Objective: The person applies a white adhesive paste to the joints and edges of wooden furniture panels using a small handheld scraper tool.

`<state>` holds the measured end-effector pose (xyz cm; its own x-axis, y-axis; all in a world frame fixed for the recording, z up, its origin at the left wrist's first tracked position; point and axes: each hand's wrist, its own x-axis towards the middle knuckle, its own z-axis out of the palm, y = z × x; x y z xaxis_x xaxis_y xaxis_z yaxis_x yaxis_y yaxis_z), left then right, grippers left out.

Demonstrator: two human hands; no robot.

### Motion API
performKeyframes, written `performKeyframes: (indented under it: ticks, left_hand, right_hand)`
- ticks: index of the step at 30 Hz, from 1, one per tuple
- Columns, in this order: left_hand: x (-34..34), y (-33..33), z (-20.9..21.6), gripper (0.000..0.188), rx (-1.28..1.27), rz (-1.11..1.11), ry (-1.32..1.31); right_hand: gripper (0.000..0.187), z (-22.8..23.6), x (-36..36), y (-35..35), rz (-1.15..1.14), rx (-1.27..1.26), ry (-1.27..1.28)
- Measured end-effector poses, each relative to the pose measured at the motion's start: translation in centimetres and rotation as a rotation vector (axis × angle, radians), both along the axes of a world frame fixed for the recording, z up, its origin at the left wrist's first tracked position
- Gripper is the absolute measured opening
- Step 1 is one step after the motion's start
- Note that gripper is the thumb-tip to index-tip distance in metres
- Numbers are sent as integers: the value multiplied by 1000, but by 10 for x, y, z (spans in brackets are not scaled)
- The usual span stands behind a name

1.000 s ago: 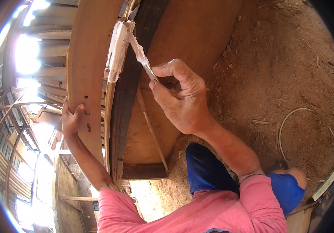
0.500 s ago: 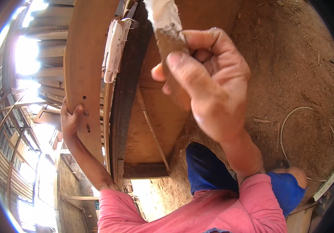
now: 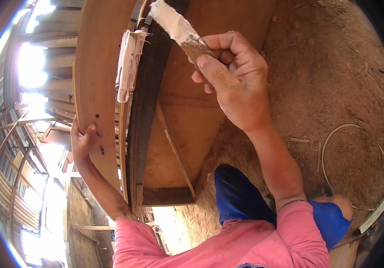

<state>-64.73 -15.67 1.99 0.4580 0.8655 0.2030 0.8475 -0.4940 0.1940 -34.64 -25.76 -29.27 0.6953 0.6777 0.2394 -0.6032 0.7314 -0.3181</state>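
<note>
My right hand (image 3: 241, 80) pinches a flat brown stick (image 3: 196, 50) between thumb and fingers. Thick white paste (image 3: 170, 20) covers the stick's far end, held up over the dark beam. At the left, my left hand (image 3: 82, 139) is closed round the edge of a long curved wooden panel (image 3: 96, 85), thumb on its face and the other fingers mostly hidden behind. The panel has a few small dark holes near that thumb. A short piece thickly coated in white paste (image 3: 127, 67) rests by the panel's right edge; what lies under the paste cannot be made out.
A dark curved beam (image 3: 149, 71) runs beside the panel, with a brown board (image 3: 183, 138) and a thin slanting strip (image 3: 169, 129) beyond. Wood shavings cover the dirt floor (image 3: 326, 89). A pale hose or cable (image 3: 328, 152) loops at the right. Stacked timber (image 3: 55, 58) stands far left.
My right hand has moved up and away, tilting the stick's pasted end leftward. The paste-coated piece appears slightly lower, its paste reshaped. My left hand stays on the panel.
</note>
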Motion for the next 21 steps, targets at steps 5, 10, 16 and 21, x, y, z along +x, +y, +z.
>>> performKeyframes:
  ticks: [5, 10, 16, 21]
  left_hand:
    - [4, -6, -1, 75, 11, 23, 16]
    - [4, -5, -2, 72, 42, -67, -5]
    - [8, -6, -7, 71, 7, -82, -17]
    - [10, -6, -10, 69, 18, -72, -32]
  right_hand:
    - [16, 9, -15, -4, -93, -38, -256]
    - [17, 6, -8, -23, -543, -77, -283]
    - [18, 0, -19, 0, -226, 14, -179]
    - [17, 0, -14, -9, -96, 75, -149]
